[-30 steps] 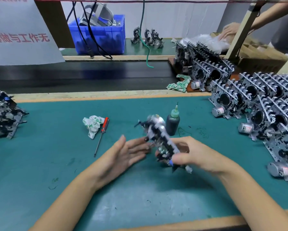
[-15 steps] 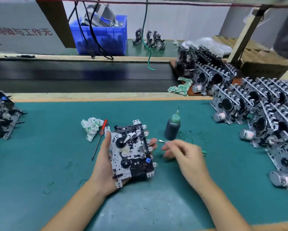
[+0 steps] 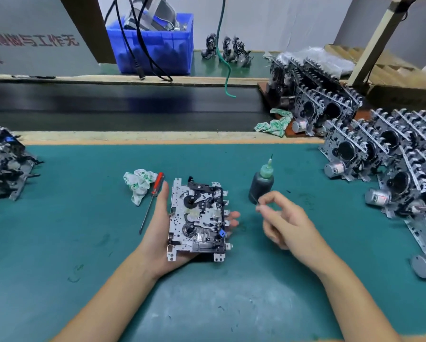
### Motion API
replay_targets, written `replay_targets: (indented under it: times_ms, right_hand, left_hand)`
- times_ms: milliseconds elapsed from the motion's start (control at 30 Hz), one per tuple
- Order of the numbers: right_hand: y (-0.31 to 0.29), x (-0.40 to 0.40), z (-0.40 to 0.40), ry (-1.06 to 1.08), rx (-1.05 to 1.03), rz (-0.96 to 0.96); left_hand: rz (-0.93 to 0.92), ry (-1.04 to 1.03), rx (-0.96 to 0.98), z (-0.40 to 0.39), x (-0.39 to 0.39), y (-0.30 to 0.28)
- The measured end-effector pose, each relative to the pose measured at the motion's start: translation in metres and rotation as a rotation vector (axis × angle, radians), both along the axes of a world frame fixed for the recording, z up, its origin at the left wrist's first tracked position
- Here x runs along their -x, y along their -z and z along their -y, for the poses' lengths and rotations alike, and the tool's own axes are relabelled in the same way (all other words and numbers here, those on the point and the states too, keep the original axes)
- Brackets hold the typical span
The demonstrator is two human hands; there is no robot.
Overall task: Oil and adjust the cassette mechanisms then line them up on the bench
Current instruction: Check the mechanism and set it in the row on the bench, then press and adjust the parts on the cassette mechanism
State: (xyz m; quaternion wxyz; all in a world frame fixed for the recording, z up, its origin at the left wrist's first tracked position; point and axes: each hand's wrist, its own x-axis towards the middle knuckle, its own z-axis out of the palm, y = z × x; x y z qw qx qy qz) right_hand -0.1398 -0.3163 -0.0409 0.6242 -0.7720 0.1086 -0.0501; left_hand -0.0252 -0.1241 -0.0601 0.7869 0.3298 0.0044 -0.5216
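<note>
A cassette mechanism (image 3: 197,218), a perforated metal plate with black gears and a small blue part, lies face up in my left hand (image 3: 157,233), thumb along its left edge and fingertips showing past its right edge. To its right, my right hand (image 3: 288,225) pinches a thin, blurred needle-like tool between thumb and forefinger, close to the base of the dark oil bottle (image 3: 261,183) with its green nozzle. Several more mechanisms (image 3: 392,164) stand in rows on the bench at the right.
On the green mat (image 3: 58,243), a red-handled screwdriver (image 3: 152,198) and a crumpled rag (image 3: 137,183) lie left of the held mechanism. More mechanisms (image 3: 2,166) are piled at the left edge. Beyond a dark conveyor belt (image 3: 108,104) stands a blue bin (image 3: 157,45).
The mechanism passed from my right hand, held on edge, to my left hand, where it now lies flat. My right hand took up a thin tool and lifted it near the bottle.
</note>
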Motion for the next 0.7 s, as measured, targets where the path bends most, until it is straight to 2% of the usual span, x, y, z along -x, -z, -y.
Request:
replay_targets:
  times_ms: [67,167,233,467,700]
  right_hand:
    - [-0.005,0.0,-0.005,-0.141,-0.184,-0.062]
    - [-0.008,-0.004,-0.015,-0.348,-0.232,-0.159]
    - [-0.01,-0.007,-0.02,-0.405,-0.214,-0.187]
    - [-0.009,-0.008,-0.024,-0.339,-0.149,-0.289]
    - [-0.006,-0.009,-0.025,-0.336,-0.131,-0.328]
  left_hand:
    - [0.0,0.014,0.017,-0.001,0.001,-0.001]
    - [0.002,0.019,0.064,-0.001,0.005,0.0]
    - [-0.007,0.025,0.079,0.0,0.007,0.001]
    - [-0.032,0.07,0.009,0.005,0.01,0.006]
    - [-0.054,0.078,0.019,0.007,0.009,0.003]
